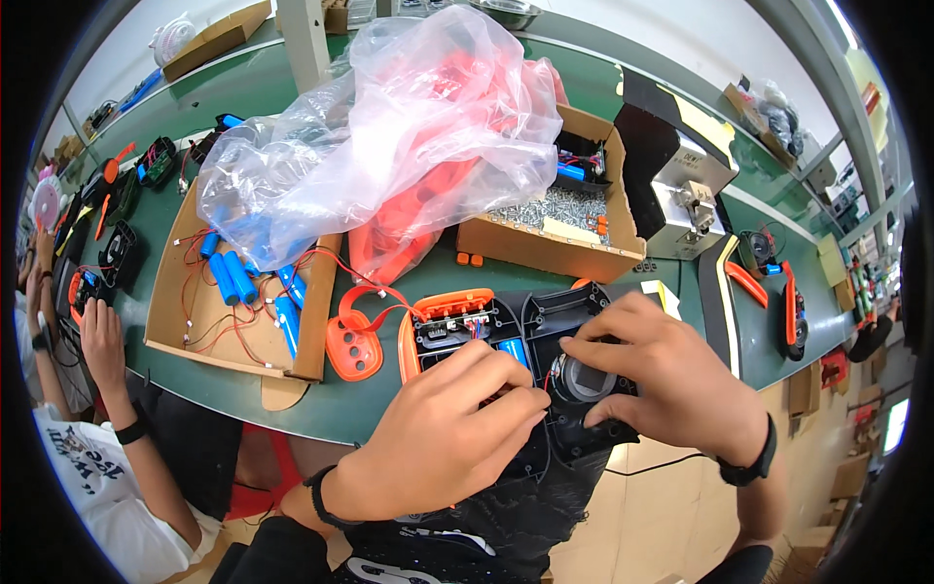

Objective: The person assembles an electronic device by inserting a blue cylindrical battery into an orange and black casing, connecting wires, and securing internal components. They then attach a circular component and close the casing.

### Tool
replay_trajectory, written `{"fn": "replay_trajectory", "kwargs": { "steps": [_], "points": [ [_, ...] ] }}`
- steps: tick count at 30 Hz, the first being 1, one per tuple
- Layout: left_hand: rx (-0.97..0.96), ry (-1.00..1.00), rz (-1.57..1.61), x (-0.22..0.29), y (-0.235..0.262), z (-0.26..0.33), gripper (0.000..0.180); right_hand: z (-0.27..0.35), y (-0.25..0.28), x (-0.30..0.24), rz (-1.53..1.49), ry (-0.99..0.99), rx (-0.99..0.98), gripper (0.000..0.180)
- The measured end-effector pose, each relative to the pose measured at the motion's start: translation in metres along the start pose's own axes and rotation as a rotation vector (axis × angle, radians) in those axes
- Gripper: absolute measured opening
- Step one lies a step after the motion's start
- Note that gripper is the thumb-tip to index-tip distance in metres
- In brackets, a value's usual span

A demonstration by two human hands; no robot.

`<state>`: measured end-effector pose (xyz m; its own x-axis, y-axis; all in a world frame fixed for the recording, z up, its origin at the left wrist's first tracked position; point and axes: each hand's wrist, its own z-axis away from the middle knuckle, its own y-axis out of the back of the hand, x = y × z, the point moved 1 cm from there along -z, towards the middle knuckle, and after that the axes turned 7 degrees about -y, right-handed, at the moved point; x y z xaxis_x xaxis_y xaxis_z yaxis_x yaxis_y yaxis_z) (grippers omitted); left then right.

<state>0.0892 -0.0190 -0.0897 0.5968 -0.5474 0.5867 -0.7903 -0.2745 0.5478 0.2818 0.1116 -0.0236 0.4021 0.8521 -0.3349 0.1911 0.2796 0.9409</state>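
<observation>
- Green table crowded with boxes; plastic bag at upper centre.
- Black housing at lower centre, overhanging table edge.
- Left hand curled on housing; right hand fingers pinching round part.
- Risk: red wires nearby snagging; housing tipping off edge.

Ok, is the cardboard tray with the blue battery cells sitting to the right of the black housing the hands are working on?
No, the cardboard tray with the blue battery cells lies left of the black housing.

two cardboard boxes, one plastic bag
</observation>
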Motion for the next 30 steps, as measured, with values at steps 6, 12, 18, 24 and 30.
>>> {"fn": "replay_trajectory", "kwargs": {
  "steps": [6,12,18,24,30],
  "points": [
    [0.091,-0.004,0.078,-0.003,0.003,0.001,0.022,0.002,-0.014,0.004,-0.048,-0.075,0.047,0.051],
    [0.383,-0.087,-0.068,0.006,0.01,0.009,0.026,0.016,-0.02,0.011,-0.18,-0.131,0.138,0.051],
    [0.503,0.378,-0.1,0.02,0.014,0.058,0.039,0.039,-0.03,0.006,-0.154,-0.381,0.467,0.042],
    [0.302,0.659,0.05,0.025,0.015,0.059,0.064,0.046,-0.049,0.004,-0.464,-0.701,0.33,0.052],
    [0.252,0.727,0.058,0.016,0.015,0.046,0.067,0.049,-0.067,0.035,-0.893,-0.714,0.189,0.066]
  ]
}}
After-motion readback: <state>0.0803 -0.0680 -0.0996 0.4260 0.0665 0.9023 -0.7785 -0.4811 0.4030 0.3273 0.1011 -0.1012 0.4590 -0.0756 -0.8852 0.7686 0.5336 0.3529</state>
